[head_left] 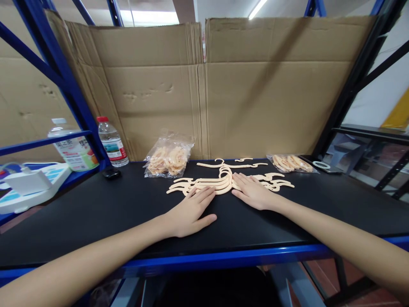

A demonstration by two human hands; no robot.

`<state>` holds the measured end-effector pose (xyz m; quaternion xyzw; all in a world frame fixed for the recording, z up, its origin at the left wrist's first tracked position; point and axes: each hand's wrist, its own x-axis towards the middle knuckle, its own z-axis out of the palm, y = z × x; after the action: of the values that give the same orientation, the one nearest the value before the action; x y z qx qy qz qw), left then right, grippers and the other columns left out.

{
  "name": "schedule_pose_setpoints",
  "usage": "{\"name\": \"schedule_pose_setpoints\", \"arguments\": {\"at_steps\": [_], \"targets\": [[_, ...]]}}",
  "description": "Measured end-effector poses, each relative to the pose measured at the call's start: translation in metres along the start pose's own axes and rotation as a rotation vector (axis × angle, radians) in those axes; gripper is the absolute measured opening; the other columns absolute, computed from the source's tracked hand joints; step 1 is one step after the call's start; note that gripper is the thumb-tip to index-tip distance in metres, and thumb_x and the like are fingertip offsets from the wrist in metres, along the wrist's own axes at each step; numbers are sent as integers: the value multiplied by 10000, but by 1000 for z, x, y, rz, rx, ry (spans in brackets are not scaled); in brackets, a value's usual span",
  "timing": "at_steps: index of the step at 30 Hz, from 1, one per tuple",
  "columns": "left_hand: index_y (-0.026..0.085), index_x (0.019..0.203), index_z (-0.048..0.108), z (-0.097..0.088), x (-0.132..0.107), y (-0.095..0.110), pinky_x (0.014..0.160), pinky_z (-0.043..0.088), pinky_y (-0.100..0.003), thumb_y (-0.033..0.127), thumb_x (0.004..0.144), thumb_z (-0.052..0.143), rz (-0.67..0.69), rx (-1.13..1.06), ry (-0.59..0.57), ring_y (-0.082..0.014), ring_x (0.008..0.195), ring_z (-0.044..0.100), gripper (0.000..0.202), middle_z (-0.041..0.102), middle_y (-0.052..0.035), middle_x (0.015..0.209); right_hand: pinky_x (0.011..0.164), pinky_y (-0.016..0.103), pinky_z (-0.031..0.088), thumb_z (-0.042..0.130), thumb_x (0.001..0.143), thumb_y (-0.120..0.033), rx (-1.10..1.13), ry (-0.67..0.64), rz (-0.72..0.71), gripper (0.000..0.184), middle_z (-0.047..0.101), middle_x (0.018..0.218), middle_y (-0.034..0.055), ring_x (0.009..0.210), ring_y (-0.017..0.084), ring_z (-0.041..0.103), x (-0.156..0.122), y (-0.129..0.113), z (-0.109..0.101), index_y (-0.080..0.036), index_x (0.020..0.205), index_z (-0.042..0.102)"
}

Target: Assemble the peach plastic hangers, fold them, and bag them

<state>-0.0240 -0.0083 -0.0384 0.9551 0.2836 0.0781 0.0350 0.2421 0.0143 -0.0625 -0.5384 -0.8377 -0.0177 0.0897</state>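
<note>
Head camera view: the fingers [204, 197] of the left hand [188, 213] lie extended and flat, thumb spread away, with their tips over the near left edge of a stack of pale hangers [209, 184]. Opposite, the right hand [252, 192] is also unfurled, palm down, its fingers reaching across the stack's right side; neither hand is closed around anything. The stack lies midway along the black surface [134, 209], hooks bunched together and pointing away from the person. Just behind it is a single hanger [209, 165], with a small pale piece [243, 160] near its right arm. Farther out, a clear bag [169, 158] filled with similar pale pieces sits at the back left, and a flatter bag [290, 163] lies at the back right, beside a dark flat object [334, 169] bearing a pale ring [321, 165]. Toward the left end are a small black object [111, 172], a red-capped bottle [112, 145], a white-capped bottle [76, 151] and a white power strip [57, 175]. Cardboard panels [271, 94] stand upright behind everything.
</note>
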Motion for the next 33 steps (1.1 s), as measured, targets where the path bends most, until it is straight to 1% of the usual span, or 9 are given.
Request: {"name": "schedule_pose_setpoints", "arguments": {"at_steps": [3, 7, 13, 19, 24, 26, 30, 33], "targets": [[127, 1448, 253, 0, 1, -2, 1126, 136, -534, 502, 944, 352, -14, -15, -22, -300, 1403, 170, 636, 215, -168, 1506, 1098, 529, 223, 180, 945, -529, 17, -7, -21, 660, 238, 1512, 126, 1392, 294, 211, 2, 5, -2, -137, 1474, 228], [127, 1446, 259, -2, 2, -1, 1121, 147, -538, 498, 940, 368, -8, -26, -15, -302, 1403, 164, 637, 218, -179, 1501, 1094, 543, 219, 191, 952, -496, 36, -1, -43, 628, 246, 1508, 129, 1390, 297, 216, 4, 9, -2, -146, 1472, 235], [116, 1441, 270, -4, 2, 0, 1125, 150, -530, 512, 935, 363, -30, -32, -32, -305, 1401, 170, 650, 221, -178, 1501, 1097, 530, 218, 192, 955, -508, 42, 15, -56, 620, 256, 1507, 122, 1388, 293, 226, 5, 11, -1, -169, 1472, 243], [107, 1448, 247, -4, 3, 0, 1130, 129, -531, 510, 939, 350, -43, -22, -56, -297, 1408, 142, 658, 192, -172, 1510, 1109, 520, 196, 177, 952, -511, 28, -36, -40, 659, 211, 1520, 121, 1398, 286, 192, 5, 10, -3, -112, 1476, 206], [112, 1456, 228, -1, 4, -3, 1131, 117, -536, 518, 937, 348, -38, -23, -58, -298, 1411, 124, 670, 174, -162, 1518, 1097, 537, 218, 209, 948, -517, 37, 9, -46, 634, 244, 1509, 121, 1389, 296, 217, 6, 12, -2, -160, 1471, 242], [109, 1455, 228, 0, 4, -4, 1132, 113, -535, 505, 941, 348, -29, -17, -54, -297, 1412, 119, 660, 177, -163, 1518, 1099, 531, 220, 219, 945, -519, 28, 4, -47, 638, 250, 1507, 125, 1389, 295, 219, 6, 12, -2, -154, 1468, 251], [145, 1444, 270, -1, 4, -4, 1131, 132, -536, 442, 942, 389, 27, -12, 12, -296, 1406, 159, 595, 237, -153, 1506, 1099, 525, 232, 240, 944, -518, 20, 18, -58, 650, 272, 1497, 145, 1384, 297, 234, 4, 10, -3, -117, 1454, 278], [189, 1410, 349, -4, 3, -1, 1128, 165, -531, 368, 939, 423, 100, -13, 71, -290, 1386, 234, 510, 346, -125, 1467, 1101, 490, 259, 273, 938, -533, 43, 102, -93, 660, 324, 1473, 167, 1374, 284, 269, 6, 11, -5, -91, 1426, 331]]}}
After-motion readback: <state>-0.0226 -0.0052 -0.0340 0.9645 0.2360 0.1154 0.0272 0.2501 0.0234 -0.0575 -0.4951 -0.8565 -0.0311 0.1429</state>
